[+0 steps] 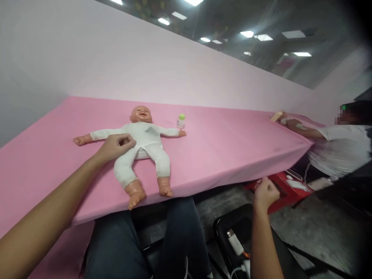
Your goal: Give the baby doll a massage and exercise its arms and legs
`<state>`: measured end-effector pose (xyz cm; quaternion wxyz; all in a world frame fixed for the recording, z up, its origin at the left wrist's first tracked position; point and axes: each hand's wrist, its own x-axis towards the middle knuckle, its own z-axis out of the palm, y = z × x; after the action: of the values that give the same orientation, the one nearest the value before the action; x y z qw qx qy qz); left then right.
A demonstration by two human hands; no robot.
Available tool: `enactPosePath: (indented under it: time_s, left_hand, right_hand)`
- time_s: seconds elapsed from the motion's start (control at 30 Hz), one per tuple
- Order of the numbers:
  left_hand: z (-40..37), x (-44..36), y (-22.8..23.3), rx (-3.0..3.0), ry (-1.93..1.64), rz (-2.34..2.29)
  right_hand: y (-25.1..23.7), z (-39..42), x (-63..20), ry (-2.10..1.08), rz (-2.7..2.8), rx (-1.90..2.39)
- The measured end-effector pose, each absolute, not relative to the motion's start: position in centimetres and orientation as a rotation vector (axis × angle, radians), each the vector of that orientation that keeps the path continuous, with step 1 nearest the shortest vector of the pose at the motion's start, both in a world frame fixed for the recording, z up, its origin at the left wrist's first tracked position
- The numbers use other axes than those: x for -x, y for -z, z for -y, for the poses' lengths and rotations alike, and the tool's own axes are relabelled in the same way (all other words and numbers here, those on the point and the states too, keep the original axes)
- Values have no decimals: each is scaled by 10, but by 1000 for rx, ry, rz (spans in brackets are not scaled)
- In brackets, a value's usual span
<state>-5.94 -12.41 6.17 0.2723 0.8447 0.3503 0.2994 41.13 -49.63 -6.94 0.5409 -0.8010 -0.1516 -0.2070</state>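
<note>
A baby doll [145, 135] in a white cloth suit lies on its back on the pink-covered table, arms spread and feet near the front edge. My left hand [117, 146] rests against the doll's side at the waist, its fingers curled closed with nothing visible in them. Beyond the table's front edge, my right hand [266, 193] hangs in a loose fist, apart from the doll. Close to the doll's hand on the right stands a small clear bottle [180, 122] with a green cap.
The pink table cover [221, 147] stretches right, where another person [340, 143] reaches onto the table. A black chair [232, 217] holds a white device [235, 242] and cables beneath my right arm. A red stool [286, 190] carries several items. A pale wall [116, 62] rises behind.
</note>
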Motion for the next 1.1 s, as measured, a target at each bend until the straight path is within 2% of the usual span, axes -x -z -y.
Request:
enactPosePath:
  time_s: [0.1, 0.17, 0.3, 0.43, 0.67, 0.9, 1.1]
  left_hand:
    - [124, 59, -64, -2292, -782, -985]
    - [122, 59, -64, -2305, -758, -1006]
    - [117, 58, -59, -2318, -754, -1026]
    - [115, 58, -57, -2318, -795, -1054]
    - [120, 56, -67, -2348, -671, -1116]
    - [116, 57, -56, -2335, -859, -993]
    - [113, 58, -62, -2332, -737, -1075]
  right_hand:
    - [176, 572, -395, 365, 4, 2245]
    - [227, 598, -376, 275, -97, 2339]
    - [273, 604, -345, 120, -238, 2567]
    - [279, 583, -336, 47, -338, 2648]
    - [280, 572, -339, 112, -420, 2659]
    - [269, 572, -355, -39, -548, 2622]
    - [260, 568, -359, -93, -559, 2599]
